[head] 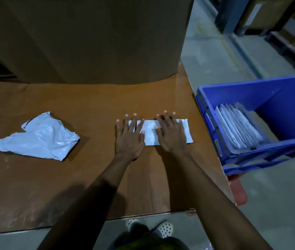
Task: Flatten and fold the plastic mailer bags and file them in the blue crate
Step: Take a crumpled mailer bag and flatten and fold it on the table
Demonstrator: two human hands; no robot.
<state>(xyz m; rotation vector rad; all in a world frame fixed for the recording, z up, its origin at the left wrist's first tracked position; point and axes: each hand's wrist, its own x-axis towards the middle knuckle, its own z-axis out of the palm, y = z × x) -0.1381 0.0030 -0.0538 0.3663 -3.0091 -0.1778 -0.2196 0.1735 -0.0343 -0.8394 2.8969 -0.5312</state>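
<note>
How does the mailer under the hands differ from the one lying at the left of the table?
The folded mailer is a flat, narrow strip, while the crumpled mailer is wrinkled, puffed and irregular. The folded mailer is pressed down by the left hand and the right hand, fingers spread; the crumpled mailer lies untouched. The folded mailer sits nearer the crate. Both are pale plastic and lie on the table, not in the crate.

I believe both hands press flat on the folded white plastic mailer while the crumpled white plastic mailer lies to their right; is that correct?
Not quite: the head view shows the crumpled white plastic mailer lying left of the left hand; the rest holds.
</note>
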